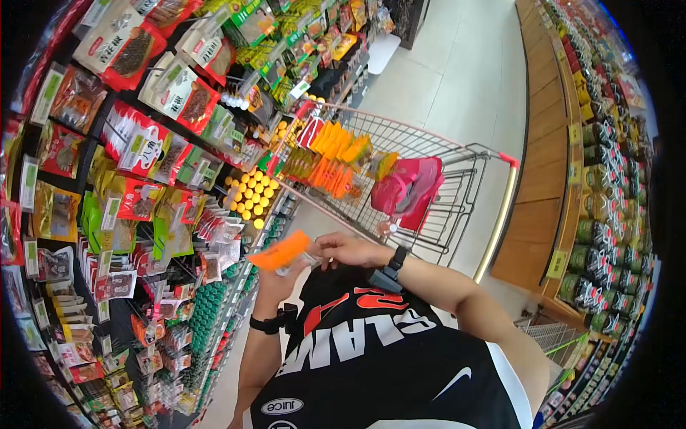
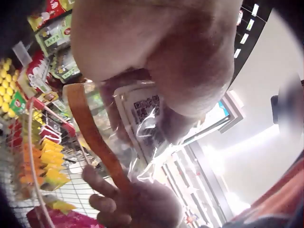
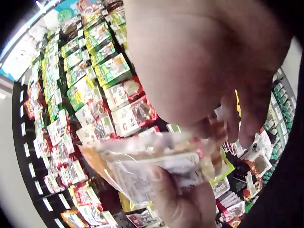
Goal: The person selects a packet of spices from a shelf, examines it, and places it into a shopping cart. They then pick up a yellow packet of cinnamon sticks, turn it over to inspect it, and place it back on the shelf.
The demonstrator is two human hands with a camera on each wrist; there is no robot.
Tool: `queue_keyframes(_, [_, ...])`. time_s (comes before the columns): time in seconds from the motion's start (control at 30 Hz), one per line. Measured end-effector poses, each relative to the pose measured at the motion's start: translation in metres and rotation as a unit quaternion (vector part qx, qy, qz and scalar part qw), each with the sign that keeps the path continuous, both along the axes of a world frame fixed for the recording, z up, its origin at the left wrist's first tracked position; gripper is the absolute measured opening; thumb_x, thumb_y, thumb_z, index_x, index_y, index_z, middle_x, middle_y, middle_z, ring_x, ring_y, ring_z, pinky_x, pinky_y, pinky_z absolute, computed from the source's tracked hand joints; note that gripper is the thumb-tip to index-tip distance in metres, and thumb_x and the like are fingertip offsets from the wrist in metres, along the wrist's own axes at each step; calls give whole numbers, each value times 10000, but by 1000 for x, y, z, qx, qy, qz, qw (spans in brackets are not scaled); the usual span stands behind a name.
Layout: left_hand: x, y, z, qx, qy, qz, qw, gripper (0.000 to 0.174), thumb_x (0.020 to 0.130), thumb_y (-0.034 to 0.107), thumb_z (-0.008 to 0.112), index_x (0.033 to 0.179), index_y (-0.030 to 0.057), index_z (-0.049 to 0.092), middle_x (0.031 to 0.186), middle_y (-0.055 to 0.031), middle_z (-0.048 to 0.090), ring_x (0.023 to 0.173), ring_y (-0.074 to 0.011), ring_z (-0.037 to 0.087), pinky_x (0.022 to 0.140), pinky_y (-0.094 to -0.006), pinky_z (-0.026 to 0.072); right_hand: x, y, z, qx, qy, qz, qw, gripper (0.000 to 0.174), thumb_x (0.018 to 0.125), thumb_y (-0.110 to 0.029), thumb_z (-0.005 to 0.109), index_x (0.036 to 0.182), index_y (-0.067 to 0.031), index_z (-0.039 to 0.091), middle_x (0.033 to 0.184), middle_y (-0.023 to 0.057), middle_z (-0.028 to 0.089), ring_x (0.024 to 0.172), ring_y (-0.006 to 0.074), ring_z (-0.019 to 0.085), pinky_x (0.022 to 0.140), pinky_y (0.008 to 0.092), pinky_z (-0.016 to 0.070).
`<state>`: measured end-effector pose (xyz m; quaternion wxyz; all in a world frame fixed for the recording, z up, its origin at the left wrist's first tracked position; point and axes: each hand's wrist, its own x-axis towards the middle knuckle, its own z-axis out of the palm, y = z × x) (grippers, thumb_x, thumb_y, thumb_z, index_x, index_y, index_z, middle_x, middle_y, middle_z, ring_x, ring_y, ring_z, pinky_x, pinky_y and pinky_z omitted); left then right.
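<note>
A clear plastic packet with an orange header (image 1: 284, 250) is held up in front of the chest, near the shelf side. My left hand (image 1: 275, 287) grips it from below; in the right wrist view the left thumb (image 3: 164, 185) lies across its printed face. The right hand (image 1: 351, 250) has its fingers bent at the packet's near end and pinches the edge there. A white label with a QR code (image 2: 147, 108) shows through the film in the left wrist view. What the packet contains is blurred.
Beyond the hands stands a wire shopping cart (image 1: 457, 187) with yellow packets (image 1: 332, 141), orange packets (image 1: 330, 175) and a pink bag (image 1: 407, 187) inside. Hanging spice packets (image 1: 143, 146) fill the left shelf. Jars (image 1: 597, 207) line the right shelf, across the tiled aisle (image 1: 464, 64).
</note>
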<state>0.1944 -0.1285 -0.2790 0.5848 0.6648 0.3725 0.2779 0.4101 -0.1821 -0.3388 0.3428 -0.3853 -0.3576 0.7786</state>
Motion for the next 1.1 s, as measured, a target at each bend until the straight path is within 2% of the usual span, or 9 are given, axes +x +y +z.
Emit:
queue_keyframes(0.07, [-12, -4, 3, -13, 59, 55, 997, 404, 864, 46, 726, 1234, -19, 578, 1156, -99, 670, 1063, -212, 648, 951, -364, 509, 3, -3, -5, 58, -4, -19, 998, 228, 994, -261, 587, 1065, -58, 662, 866, -11, 628, 803, 65, 577, 693, 217, 459])
queue_keyframes(0.17, [-24, 6, -25, 35, 150, 3, 988, 574, 852, 214, 758, 1327, 8, 511, 1276, -152, 600, 1205, -251, 559, 1057, -425, 420, 14, -3, 3, 85, 10, -88, 992, 385, 962, -156, 633, 1318, -56, 527, 1189, 51, 606, 1075, 164, 581, 954, 324, 467])
queue_keyframes(0.23, [-20, 8, -63, 109, 114, -49, 986, 531, 842, 244, 744, 1286, 20, 556, 1195, -154, 648, 1159, -260, 597, 1017, -389, 449, 15, 2, -3, 150, 4, -104, 983, 616, 898, -112, 716, 1423, -52, 400, 1308, 70, 553, 1092, 158, 584, 862, 304, 513])
queue_keyframes(0.3, [5, 3, -5, 2, 77, -72, 994, 527, 830, 205, 761, 1291, 43, 563, 1270, -139, 620, 1184, -262, 587, 1038, -398, 432, 13, 4, 8, 114, 26, -91, 989, 647, 860, -66, 747, 1415, -43, 415, 1293, 54, 572, 1100, 137, 575, 874, 293, 511])
queue_keyframes(0.47, [20, -1, -44, -6, 109, -63, 992, 741, 792, 225, 813, 1384, 26, 416, 1202, -186, 647, 1093, -292, 643, 969, -390, 481, 10, 17, 28, 164, -66, -89, 980, 544, 854, -47, 744, 1348, -15, 517, 1213, 66, 646, 1108, 151, 600, 967, 316, 478])
queue_keyframes(0.53, [18, 3, 0, -31, 95, -21, 995, 828, 779, 225, 844, 1395, -3, 340, 1187, -192, 655, 1045, -269, 670, 926, -364, 509, 10, 19, 22, 206, -110, -109, 966, 565, 857, -46, 743, 1366, -16, 500, 1232, 72, 636, 1123, 157, 592, 977, 326, 469])
queue_keyframes(0.6, [9, 3, -7, -51, 78, -25, 995, 808, 800, 212, 830, 1391, -21, 331, 1186, -194, 658, 1053, -256, 668, 921, -357, 513, 11, 19, 3, 256, -150, -118, 948, 542, 861, -40, 735, 1353, -9, 509, 1236, 81, 626, 1139, 166, 577, 987, 340, 458])
queue_keyframes(0.83, [9, 4, -37, -67, 28, -24, 997, 719, 853, 142, 777, 1393, -40, 338, 1196, -202, 659, 1065, -231, 662, 914, -355, 520, 6, 17, 19, 96, -129, -167, 973, 481, 860, -38, 713, 1308, 6, 542, 1186, 74, 639, 1106, 179, 588, 971, 340, 464])
queue_keyframes(1.1, [10, 11, -19, -53, -5, -18, 998, 522, 831, 96, 787, 1239, 17, 470, 1074, -141, 701, 933, -171, 671, 825, -313, 529, 12, 17, 14, 177, -111, -163, 964, 496, 864, -15, 699, 1327, 3, 521, 1217, 79, 635, 1113, 182, 597, 963, 338, 471])
